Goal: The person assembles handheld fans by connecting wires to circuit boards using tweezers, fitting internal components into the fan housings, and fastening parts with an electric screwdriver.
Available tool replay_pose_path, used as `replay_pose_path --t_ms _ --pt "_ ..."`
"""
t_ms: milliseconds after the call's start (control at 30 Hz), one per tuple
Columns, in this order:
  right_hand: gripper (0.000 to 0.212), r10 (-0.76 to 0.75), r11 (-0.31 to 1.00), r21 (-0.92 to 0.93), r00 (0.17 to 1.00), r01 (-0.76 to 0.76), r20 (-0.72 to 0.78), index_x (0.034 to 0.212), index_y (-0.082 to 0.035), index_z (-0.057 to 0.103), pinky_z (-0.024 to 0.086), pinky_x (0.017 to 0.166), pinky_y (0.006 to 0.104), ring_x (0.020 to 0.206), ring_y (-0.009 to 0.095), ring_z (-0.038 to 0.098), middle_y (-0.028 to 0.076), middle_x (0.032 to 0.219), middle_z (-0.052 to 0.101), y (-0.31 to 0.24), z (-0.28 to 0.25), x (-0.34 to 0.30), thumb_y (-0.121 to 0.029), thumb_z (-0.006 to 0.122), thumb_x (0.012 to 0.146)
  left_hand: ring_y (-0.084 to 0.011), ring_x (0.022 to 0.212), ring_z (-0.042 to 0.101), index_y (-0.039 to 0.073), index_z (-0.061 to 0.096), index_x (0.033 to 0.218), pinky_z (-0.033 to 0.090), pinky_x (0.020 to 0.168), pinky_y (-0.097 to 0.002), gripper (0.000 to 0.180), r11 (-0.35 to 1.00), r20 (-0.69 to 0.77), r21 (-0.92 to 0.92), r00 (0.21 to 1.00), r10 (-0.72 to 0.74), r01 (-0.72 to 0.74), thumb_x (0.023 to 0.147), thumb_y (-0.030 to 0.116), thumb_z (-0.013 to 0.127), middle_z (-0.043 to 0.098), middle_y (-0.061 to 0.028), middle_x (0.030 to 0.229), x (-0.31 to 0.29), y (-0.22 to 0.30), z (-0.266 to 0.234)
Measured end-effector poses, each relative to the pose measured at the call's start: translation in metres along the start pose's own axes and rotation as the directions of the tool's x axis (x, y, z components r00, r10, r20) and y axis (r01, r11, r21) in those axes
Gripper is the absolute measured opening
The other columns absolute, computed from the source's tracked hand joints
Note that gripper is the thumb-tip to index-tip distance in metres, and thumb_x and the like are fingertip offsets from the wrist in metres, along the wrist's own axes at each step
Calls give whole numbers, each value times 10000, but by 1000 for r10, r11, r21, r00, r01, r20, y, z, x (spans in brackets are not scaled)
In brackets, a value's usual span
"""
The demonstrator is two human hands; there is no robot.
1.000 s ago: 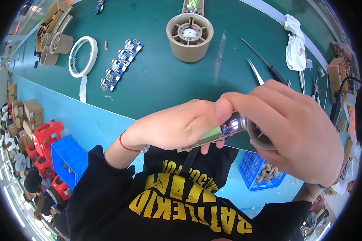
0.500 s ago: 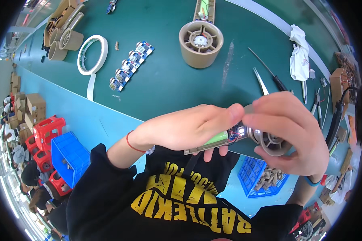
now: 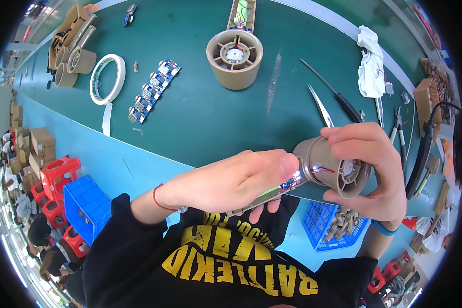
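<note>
My left hand is wrapped round the open handle of a beige handheld-fan body, where a strip of a green battery and a small circuit board show. My right hand grips the round fan housing at its far rim, thumb below and fingers above. Red wires run inside the housing to a white motor hub. Beyond my hands, a second fan body stands on the green bench mat, its handle with another green battery pointing away.
Left on the mat are a row of blue circuit boards, a tape roll and several beige housings. To the right lie tweezers, a screwdriver and pliers. Below the bench edge, a blue crate contains beige parts.
My right hand has opened its hold a little and shifted on the round housing, whose side and inner wires now show more. The housing has turned. The whole view has shifted slightly.
</note>
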State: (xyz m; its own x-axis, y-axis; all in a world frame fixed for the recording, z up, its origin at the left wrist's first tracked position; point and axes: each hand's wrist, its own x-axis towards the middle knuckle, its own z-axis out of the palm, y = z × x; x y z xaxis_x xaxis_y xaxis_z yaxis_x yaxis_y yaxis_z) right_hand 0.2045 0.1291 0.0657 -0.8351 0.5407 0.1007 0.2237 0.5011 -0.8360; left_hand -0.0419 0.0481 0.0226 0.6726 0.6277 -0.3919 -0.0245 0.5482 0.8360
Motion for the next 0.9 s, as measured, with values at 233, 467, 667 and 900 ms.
replay_pose_path --t_ms 233,467,667,900 --pt "629 82 985 -161 993 -67 88 1152 -36 631 524 921 433 1125 356 625 171 1192 582 -19 -5 -1 -2 866 570 -119 585 606 5 490 986 458 523 -247 530 999 -45 6 998 33 -33 1068 484 278 607 -53 765 2 -3 10" --pt "606 -34 997 67 999 32 28 1143 -51 633 535 923 425 1124 378 634 168 1198 581 14 -3 2 42 844 582 -116 595 601 11 476 1002 465 536 -260 458 998 -75 -58 997 2 -7 1081 422 292 605 -54 778 2 3 22" --pt "630 23 938 346 1000 -15 -19 1168 -29 648 520 913 400 1090 323 633 160 1158 636 24 -5 -8 8 849 572 -88 658 587 16 493 1105 464 574 -235 335 992 -68 -23 990 125 -127 1043 345 483 603 -49 827 4 8 13" --pt "609 67 837 547 993 -2 -99 1165 -11 663 486 934 376 1097 260 609 131 1145 698 33 7 -6 -9 836 581 -144 1097 555 11 439 1200 473 882 -291 423 859 -255 283 830 497 -427 943 235 690 536 -97 1207 38 -10 11"
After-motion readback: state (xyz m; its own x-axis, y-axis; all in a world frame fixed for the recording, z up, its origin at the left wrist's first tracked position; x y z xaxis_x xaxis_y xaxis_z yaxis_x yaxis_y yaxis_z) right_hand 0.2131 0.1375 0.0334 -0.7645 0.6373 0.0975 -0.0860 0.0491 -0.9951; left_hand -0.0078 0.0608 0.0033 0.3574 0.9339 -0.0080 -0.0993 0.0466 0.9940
